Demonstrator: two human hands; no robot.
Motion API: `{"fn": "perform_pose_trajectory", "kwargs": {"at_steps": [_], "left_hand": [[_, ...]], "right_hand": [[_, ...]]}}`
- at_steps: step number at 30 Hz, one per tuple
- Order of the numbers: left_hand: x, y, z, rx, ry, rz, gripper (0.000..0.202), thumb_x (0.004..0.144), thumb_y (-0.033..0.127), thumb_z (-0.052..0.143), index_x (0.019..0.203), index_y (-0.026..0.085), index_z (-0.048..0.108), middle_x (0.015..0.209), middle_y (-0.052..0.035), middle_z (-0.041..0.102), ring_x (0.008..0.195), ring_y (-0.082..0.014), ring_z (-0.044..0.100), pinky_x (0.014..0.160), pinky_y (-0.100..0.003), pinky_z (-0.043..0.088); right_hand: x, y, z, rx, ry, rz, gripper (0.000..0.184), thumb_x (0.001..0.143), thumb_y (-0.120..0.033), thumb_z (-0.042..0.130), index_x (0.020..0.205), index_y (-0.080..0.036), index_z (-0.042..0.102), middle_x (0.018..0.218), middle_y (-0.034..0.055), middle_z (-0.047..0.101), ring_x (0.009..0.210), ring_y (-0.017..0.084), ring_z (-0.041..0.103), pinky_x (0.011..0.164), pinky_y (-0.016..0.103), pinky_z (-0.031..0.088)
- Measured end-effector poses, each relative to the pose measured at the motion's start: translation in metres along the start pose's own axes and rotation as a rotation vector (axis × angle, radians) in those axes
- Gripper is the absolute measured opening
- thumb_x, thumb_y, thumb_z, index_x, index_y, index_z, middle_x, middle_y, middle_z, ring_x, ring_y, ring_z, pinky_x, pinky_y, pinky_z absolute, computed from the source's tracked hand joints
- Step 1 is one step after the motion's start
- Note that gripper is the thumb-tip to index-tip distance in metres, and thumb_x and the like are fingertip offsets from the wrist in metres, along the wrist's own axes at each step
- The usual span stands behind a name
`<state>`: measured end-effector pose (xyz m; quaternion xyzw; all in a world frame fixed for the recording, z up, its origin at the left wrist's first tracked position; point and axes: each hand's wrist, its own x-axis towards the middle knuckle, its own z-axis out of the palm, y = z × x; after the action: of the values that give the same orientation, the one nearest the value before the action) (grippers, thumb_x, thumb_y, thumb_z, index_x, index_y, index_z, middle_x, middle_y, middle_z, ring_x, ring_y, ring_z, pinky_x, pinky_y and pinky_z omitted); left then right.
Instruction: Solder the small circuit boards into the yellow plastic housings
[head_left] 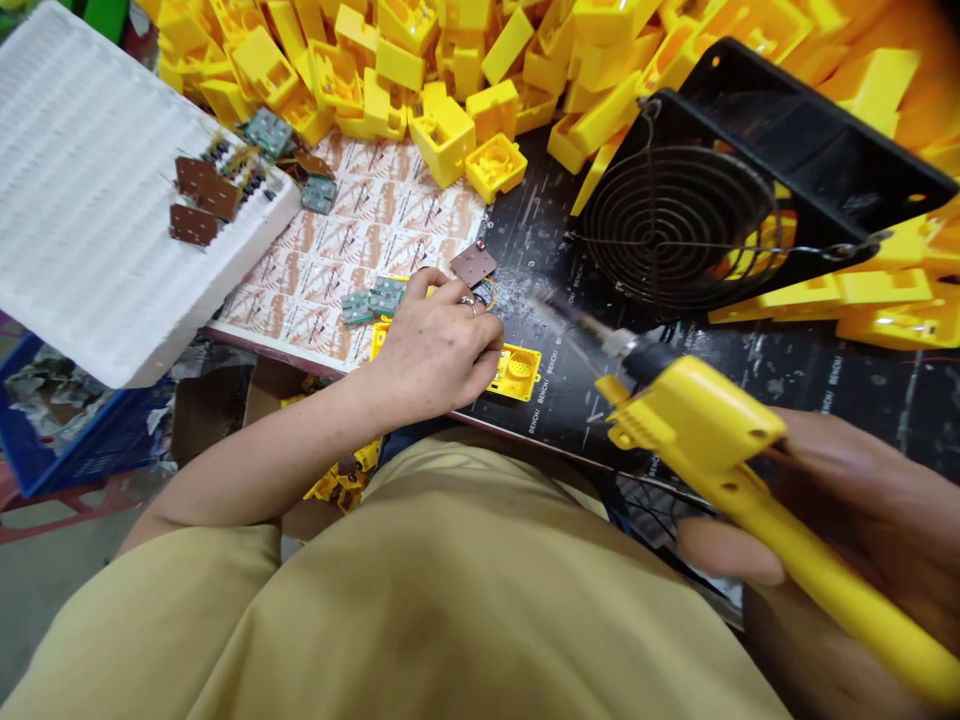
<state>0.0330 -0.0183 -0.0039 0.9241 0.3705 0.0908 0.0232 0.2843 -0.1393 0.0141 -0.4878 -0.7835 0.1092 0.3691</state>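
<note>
"Head camera: what does the right hand (pixel 870 500) have?"

"A yellow soldering tool (pixel 705 412), its tip blurred; the fingers wrap closed around its handle, above the surface (pixel 525 220)."

"And the left hand (pixel 442 345)?"

"Fingers bent, partly covering an open yellow casing (pixel 519 372) near the front edge. I cannot tell how far apart they are, or whether they pinch anything."

"What lies close by?"

"Green circuit boards (pixel 386 296) just beside that hand, and 1 brown board (pixel 472 264) just beyond it. A black fan (pixel 667 225) is to the right."
</note>
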Motion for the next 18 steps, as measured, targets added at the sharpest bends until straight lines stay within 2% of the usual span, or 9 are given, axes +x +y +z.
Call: {"fn": "perform_pose_trajectory", "kwargs": {"at_steps": [1, 2, 4, 6, 8, 10, 12, 15, 18], "left_hand": [[-0.001, -0.001, -0.001, -0.003, -0.005, 0.0, 0.027, 0.086, 0.024, 0.046, 0.072, 0.017, 0.068, 0.071, -0.0059, 0.07, 0.08, -0.0239, 0.058, 0.088, -0.047, 0.038], [-0.002, -0.002, -0.004, -0.009, -0.015, 0.004, 0.028, 0.087, 0.025, 0.046, 0.073, 0.017, 0.069, 0.071, -0.0058, 0.07, 0.08, -0.0239, 0.058, 0.089, -0.048, 0.038], [-0.004, -0.005, -0.009, -0.034, -0.037, 0.021, 0.029, 0.09, 0.027, 0.046, 0.077, 0.018, 0.07, 0.073, -0.0053, 0.07, 0.083, -0.024, 0.059, 0.092, -0.048, 0.037], [-0.006, -0.007, -0.012, -0.068, -0.038, 0.035, 0.029, 0.093, 0.03, 0.045, 0.084, 0.019, 0.071, 0.081, -0.0049, 0.072, 0.089, -0.0237, 0.061, 0.097, -0.049, 0.035], [-0.007, -0.005, -0.01, -0.114, -0.019, 0.079, 0.028, 0.094, 0.035, 0.046, 0.097, 0.02, 0.07, 0.099, -0.0052, 0.073, 0.099, -0.0238, 0.062, 0.102, -0.048, 0.033], [-0.009, -0.001, -0.003, -0.148, -0.018, 0.18, 0.031, 0.093, 0.038, 0.051, 0.112, 0.018, 0.065, 0.121, -0.008, 0.068, 0.113, -0.0246, 0.059, 0.104, -0.046, 0.033], [-0.012, 0.001, 0.002, -0.142, -0.047, 0.298, 0.034, 0.092, 0.031, 0.054, 0.122, 0.016, 0.06, 0.132, -0.0109, 0.062, 0.118, -0.0238, 0.058, 0.101, -0.042, 0.037], [-0.018, -0.009, -0.008, -0.092, -0.152, 0.377, 0.029, 0.092, 0.021, 0.053, 0.119, 0.017, 0.062, 0.124, -0.0095, 0.067, 0.107, -0.0224, 0.064, 0.099, -0.042, 0.038], [-0.012, -0.033, -0.035, -0.138, -0.271, 0.394, 0.022, 0.088, 0.032, 0.06, 0.107, 0.025, 0.068, 0.116, -0.0034, 0.07, 0.108, -0.0241, 0.062, 0.105, -0.047, 0.032]], "right_hand": [[0.001, -0.001, 0.002, 0.019, 0.004, -0.008, 0.071, 0.083, -0.034, 0.072, 0.145, -0.031, 0.038, 0.095, 0.0038, 0.069, 0.079, 0.021, 0.068, 0.062, 0.031, 0.058], [0.004, -0.001, 0.006, 0.033, -0.01, -0.03, 0.07, 0.085, -0.037, 0.069, 0.147, -0.028, 0.036, 0.089, 0.0031, 0.069, 0.074, 0.019, 0.067, 0.061, 0.03, 0.056], [0.013, -0.002, 0.013, 0.013, -0.087, -0.1, 0.052, 0.092, -0.036, 0.06, 0.14, -0.023, 0.045, 0.073, -0.0004, 0.065, 0.062, 0.014, 0.063, 0.06, 0.026, 0.052], [0.021, -0.002, 0.021, -0.086, -0.117, -0.163, 0.028, 0.094, -0.028, 0.058, 0.12, -0.02, 0.058, 0.064, -0.0038, 0.061, 0.055, 0.009, 0.058, 0.059, 0.021, 0.049], [0.027, -0.002, 0.029, -0.203, -0.083, -0.217, 0.015, 0.091, -0.019, 0.062, 0.105, -0.02, 0.062, 0.062, -0.0054, 0.06, 0.053, 0.007, 0.056, 0.059, 0.018, 0.046], [0.03, -0.003, 0.034, -0.277, -0.025, -0.252, 0.014, 0.088, -0.017, 0.066, 0.101, -0.021, 0.063, 0.063, -0.0058, 0.061, 0.055, 0.006, 0.058, 0.06, 0.016, 0.046], [0.031, -0.003, 0.037, -0.298, 0.017, -0.236, 0.014, 0.087, -0.016, 0.067, 0.099, -0.022, 0.063, 0.066, -0.0054, 0.063, 0.06, 0.007, 0.061, 0.065, 0.016, 0.047], [0.029, -0.001, 0.038, -0.267, 0.033, -0.216, 0.007, 0.09, -0.019, 0.063, 0.093, -0.025, 0.066, 0.06, -0.0059, 0.06, 0.057, 0.008, 0.061, 0.062, 0.017, 0.047], [0.024, 0.005, 0.036, -0.24, 0.027, -0.157, 0.013, 0.094, -0.028, 0.058, 0.085, -0.027, 0.067, 0.053, -0.0066, 0.056, 0.049, 0.008, 0.056, 0.054, 0.018, 0.044]]}}
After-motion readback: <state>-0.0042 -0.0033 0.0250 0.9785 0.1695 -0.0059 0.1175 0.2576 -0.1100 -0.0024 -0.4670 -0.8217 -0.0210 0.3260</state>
